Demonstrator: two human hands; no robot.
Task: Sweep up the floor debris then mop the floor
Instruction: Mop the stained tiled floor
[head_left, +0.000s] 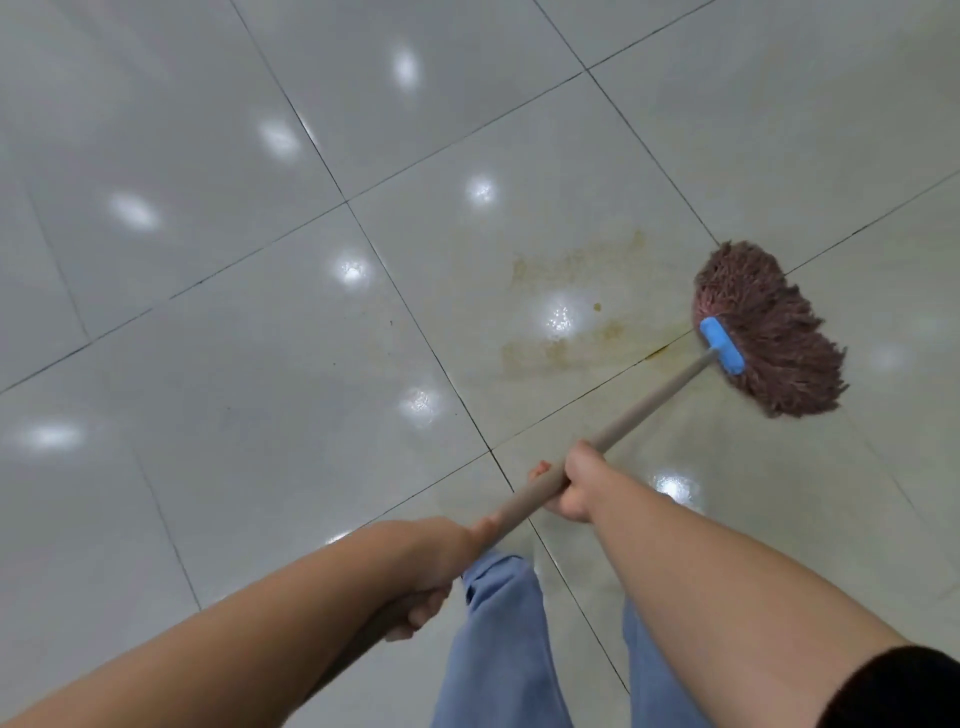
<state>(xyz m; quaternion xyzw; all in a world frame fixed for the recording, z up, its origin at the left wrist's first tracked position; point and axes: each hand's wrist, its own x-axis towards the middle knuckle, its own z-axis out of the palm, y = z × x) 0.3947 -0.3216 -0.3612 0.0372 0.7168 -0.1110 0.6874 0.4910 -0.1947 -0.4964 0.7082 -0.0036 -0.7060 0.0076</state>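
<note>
A mop with a reddish-brown string head (769, 332) and a blue clamp (722, 345) lies on the tiled floor at the right. Its beige handle (649, 405) runs down-left toward me. My right hand (571, 483) grips the handle midway, fingers curled round it. My left hand (436, 571) grips the handle's lower end, closer to my body. A yellowish-brown stain (571, 306) spreads over the tile just left of the mop head, with a darker streak in the grout line below it.
Glossy pale grey floor tiles (208, 364) with dark grout lines fill the view, dotted with ceiling-light reflections. The floor near the mop looks wet. My legs in blue jeans (498, 649) stand at the bottom centre.
</note>
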